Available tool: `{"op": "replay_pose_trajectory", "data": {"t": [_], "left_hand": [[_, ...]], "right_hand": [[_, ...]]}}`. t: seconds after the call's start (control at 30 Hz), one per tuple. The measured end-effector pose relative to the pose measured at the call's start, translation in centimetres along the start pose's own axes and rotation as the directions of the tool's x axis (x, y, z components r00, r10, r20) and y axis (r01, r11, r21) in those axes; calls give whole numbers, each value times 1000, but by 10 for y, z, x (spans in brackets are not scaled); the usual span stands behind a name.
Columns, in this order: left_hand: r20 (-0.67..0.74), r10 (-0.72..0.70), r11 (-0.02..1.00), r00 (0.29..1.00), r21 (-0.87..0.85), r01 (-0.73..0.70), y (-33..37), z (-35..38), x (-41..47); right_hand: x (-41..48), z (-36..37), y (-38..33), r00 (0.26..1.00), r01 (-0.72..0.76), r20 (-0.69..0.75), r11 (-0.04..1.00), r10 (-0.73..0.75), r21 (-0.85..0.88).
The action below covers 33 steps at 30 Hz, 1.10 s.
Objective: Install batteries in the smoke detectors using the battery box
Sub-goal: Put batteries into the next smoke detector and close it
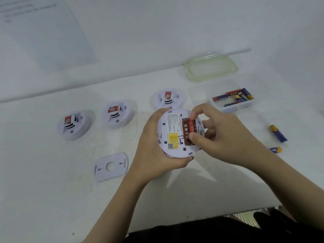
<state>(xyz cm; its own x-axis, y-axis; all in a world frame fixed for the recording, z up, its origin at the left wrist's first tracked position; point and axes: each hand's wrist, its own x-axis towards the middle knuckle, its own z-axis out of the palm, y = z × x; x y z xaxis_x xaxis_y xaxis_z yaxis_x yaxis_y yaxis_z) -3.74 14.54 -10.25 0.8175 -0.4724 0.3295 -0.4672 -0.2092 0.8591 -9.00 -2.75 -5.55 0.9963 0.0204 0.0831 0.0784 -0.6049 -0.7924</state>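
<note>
My left hand (154, 146) grips a white round smoke detector (172, 135), its back side up, above the table. Two red batteries (188, 131) lie in its compartment. My right hand (222, 135) pinches the right-hand red battery between forefinger and thumb, pressing it into the compartment. The detached back plate (110, 166) lies flat on the table to the lower left. The clear battery box (233, 100) at the upper right holds several red and blue batteries.
Three more smoke detectors (73, 125) (116, 114) (168, 99) stand in a row on the white table. The box's green-rimmed lid (210, 68) lies behind the box. Two loose blue and yellow batteries (277, 133) (275, 149) lie at the right. A paper sheet (43, 32) hangs on the wall.
</note>
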Motion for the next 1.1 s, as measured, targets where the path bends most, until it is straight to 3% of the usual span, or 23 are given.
{"op": "replay_pose_trajectory", "data": {"t": [0.27,0.37,0.43,0.53,0.67,0.73,0.9,1.0,1.1], "left_hand": [[-35,13,1000,999,15,-12,4,21,9],[-40,17,1000,999,0,-17,6,31,14],[-42,22,1000,999,10,-21,6,40,17],[-38,35,998,999,55,-33,4,54,22],[-54,63,995,997,80,-59,5,67,27],[-64,59,995,996,83,-54,7,73,29],[-74,25,992,997,123,-15,-3,79,34],[-87,1,989,996,149,12,-11,78,34],[-91,5,990,996,142,8,-11,80,34]], "right_hand": [[-6,-18,18,999,40,4,993,-41,112],[-7,-21,30,995,56,-87,993,-47,107],[-8,-22,38,975,97,-204,995,-89,29],[-10,-26,51,886,191,-390,963,-253,-191],[-16,-33,60,815,259,-455,928,-358,-268],[-19,-37,62,812,268,-470,937,-345,-224],[-28,-54,69,820,248,-546,966,-170,72],[-37,-64,86,857,110,-508,994,-82,26],[-45,-71,109,956,-41,-293,990,0,-135]]}}
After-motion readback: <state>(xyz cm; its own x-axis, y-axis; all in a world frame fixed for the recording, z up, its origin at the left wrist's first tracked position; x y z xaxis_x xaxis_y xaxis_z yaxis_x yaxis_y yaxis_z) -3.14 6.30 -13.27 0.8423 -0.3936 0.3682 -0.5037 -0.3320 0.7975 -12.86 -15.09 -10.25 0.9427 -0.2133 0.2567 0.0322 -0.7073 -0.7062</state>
